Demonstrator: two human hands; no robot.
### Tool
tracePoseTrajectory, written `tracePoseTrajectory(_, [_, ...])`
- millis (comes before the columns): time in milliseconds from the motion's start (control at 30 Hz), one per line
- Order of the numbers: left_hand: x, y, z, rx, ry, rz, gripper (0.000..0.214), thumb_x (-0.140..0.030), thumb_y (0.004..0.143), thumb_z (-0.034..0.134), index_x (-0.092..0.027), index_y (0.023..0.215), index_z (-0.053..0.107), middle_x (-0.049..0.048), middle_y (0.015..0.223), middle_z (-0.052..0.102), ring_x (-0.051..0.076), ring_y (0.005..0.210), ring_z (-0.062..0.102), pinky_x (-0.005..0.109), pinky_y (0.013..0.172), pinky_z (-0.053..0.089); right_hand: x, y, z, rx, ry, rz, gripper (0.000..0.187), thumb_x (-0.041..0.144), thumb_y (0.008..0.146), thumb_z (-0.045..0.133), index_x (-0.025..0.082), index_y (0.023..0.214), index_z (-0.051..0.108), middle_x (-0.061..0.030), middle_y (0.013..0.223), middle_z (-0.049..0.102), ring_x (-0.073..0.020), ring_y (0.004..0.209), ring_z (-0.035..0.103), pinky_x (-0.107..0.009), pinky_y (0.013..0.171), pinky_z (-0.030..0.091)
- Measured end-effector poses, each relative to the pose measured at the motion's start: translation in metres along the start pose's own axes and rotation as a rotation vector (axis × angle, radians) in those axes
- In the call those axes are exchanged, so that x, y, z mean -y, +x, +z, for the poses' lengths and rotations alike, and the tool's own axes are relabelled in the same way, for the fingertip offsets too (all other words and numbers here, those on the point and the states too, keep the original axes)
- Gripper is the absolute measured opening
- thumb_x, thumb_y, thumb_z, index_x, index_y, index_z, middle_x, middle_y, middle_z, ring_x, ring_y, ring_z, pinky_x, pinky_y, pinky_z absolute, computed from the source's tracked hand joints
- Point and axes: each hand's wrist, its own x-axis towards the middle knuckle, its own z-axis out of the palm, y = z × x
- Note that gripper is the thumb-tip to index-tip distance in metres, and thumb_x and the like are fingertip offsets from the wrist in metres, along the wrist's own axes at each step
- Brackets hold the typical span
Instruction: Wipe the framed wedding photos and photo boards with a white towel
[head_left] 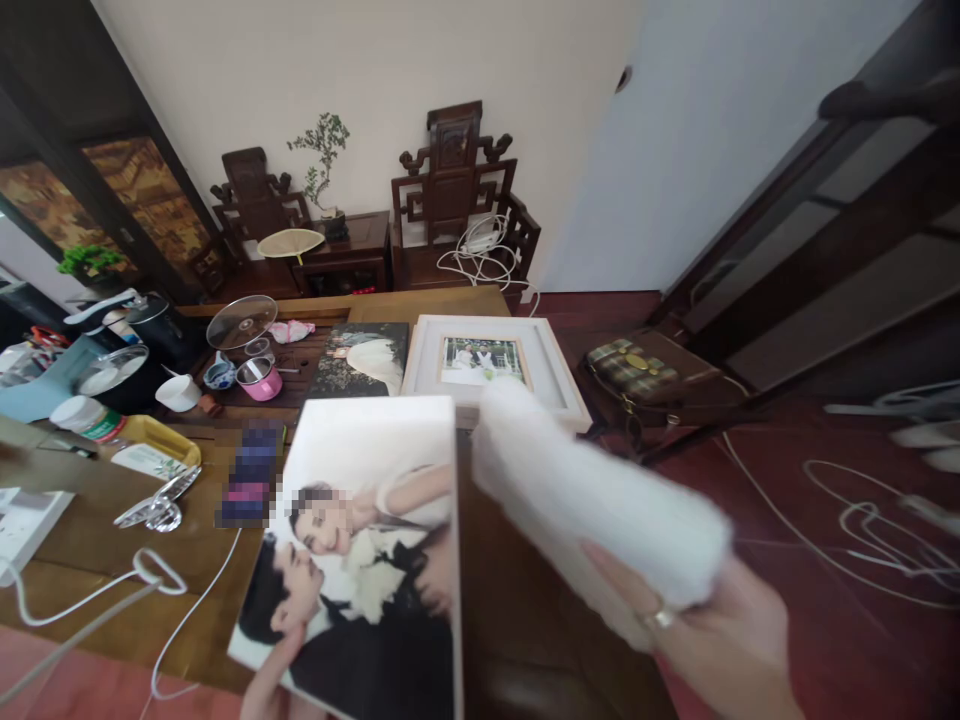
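Observation:
My left hand (271,692), only partly in frame at the bottom, grips the lower left edge of a large photo panel (375,560). The panel is tilted up toward me and shows a couple with white flowers. In my right hand (720,640), which wears a ring, is a white folded cloth (600,500), blurred by motion. The fingers are wrapped round its near end, and it is held to the right of the panel, apart from it. Behind the panel a white-framed photo (562,375) lies on the table, beside a darker photo panel (322,375).
The wooden table (82,530) bears a phone (251,475), a clear hair claw (161,505), a white-lidded bottle (86,418), a pink cup (259,378), a glass lid (241,320) and white cables (157,585). A plaid bag (634,365) stands at the right; chairs (454,190) line the wall.

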Motion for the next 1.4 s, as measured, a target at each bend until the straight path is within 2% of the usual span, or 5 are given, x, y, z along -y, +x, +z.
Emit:
tracePoseTrajectory(200, [-0.029,0.025,-0.003,-0.202,-0.215,0.003,0.040,-0.010,0.087,0.051,-0.026,0.117,0.073,0.0018,0.114,0.073,0.021,0.112,0.067,0.028,0.107,0.044,0.017,-0.005,0.014,0.729,-0.223,-0.723,0.017,0.016,0.085,0.061,0.024,0.095,0.073,-0.0077,0.132,0.062,-0.0239,0.126,0.055,-0.042,0.106,0.047])
tracePoseTrajectory(533, [-0.091,0.077,0.087,-0.182,-0.226,0.151,0.041,0.000,0.085,0.051,-0.011,0.119,0.070,0.0110,0.102,0.077,0.023,0.096,0.074,0.035,0.102,0.051,-0.011,0.102,0.086,0.467,-0.860,-0.790,0.070,0.016,0.081,0.066,0.007,0.146,0.042,-0.0222,0.153,0.035,-0.0406,0.143,0.025,-0.066,0.113,0.022])
tracePoseTrajectory(1000, [-0.090,0.126,0.097,-0.145,-0.215,0.062,0.032,0.003,0.087,0.043,-0.008,0.095,0.072,0.0099,0.088,0.078,0.018,0.077,0.075,0.026,0.078,0.061,-0.090,0.098,0.091,0.433,-0.846,-0.909,0.055,0.003,0.086,0.044,0.013,0.139,0.053,-0.0116,0.140,0.056,-0.0286,0.133,0.046,-0.049,0.110,0.035])
tracePoseTrajectory(1233, [-0.084,0.150,0.107,-0.064,-0.214,0.071,0.032,0.002,0.086,0.047,-0.010,0.106,0.070,0.0089,0.089,0.078,0.018,0.080,0.075,0.026,0.079,0.061,-0.046,0.114,0.086,0.633,-0.537,-0.702,0.044,0.025,0.094,0.049,0.012,0.136,0.053,-0.0144,0.144,0.051,-0.0269,0.138,0.041,-0.050,0.114,0.034])
tracePoseTrajectory(1400, [-0.089,0.162,0.120,-0.014,-0.188,0.112,0.026,0.000,0.084,0.053,-0.009,0.101,0.070,0.0087,0.090,0.078,0.019,0.081,0.074,0.029,0.083,0.059,0.029,0.126,0.116,0.698,-0.272,-0.891,0.049,0.038,0.099,0.042,0.015,0.143,0.045,-0.0121,0.148,0.048,-0.0199,0.145,0.029,-0.045,0.118,0.028])
